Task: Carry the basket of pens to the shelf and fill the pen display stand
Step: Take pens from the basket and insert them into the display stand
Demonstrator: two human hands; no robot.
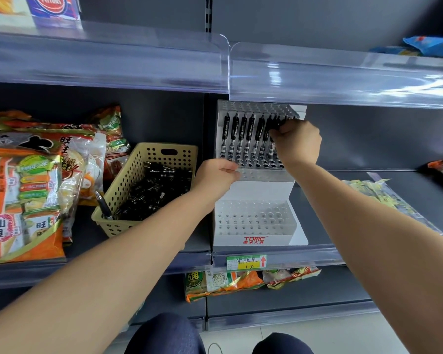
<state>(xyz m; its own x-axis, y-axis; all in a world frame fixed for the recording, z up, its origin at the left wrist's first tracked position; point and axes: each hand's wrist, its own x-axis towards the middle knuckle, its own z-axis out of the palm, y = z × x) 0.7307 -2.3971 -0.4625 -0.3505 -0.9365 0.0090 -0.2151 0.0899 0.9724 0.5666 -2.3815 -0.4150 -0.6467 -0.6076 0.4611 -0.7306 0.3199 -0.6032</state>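
Note:
A white tiered pen display stand (253,190) marked TOME stands on the middle shelf. Several black pens (243,134) stand upright in its top tier; the lower tiers show bare holes. My right hand (296,143) is at the right end of that pen row, fingers curled round a black pen. My left hand (216,175) grips the stand's left edge at the middle tier. A beige perforated basket (128,187) full of black pens sits on the shelf left of the stand, one pen leaning at its front corner.
Orange snack bags (28,190) fill the shelf left of the basket. A clear plastic shelf guard (317,80) overhangs the stand just above. Yellow packets (376,192) lie right of the stand. More snack bags (241,282) sit on the shelf below.

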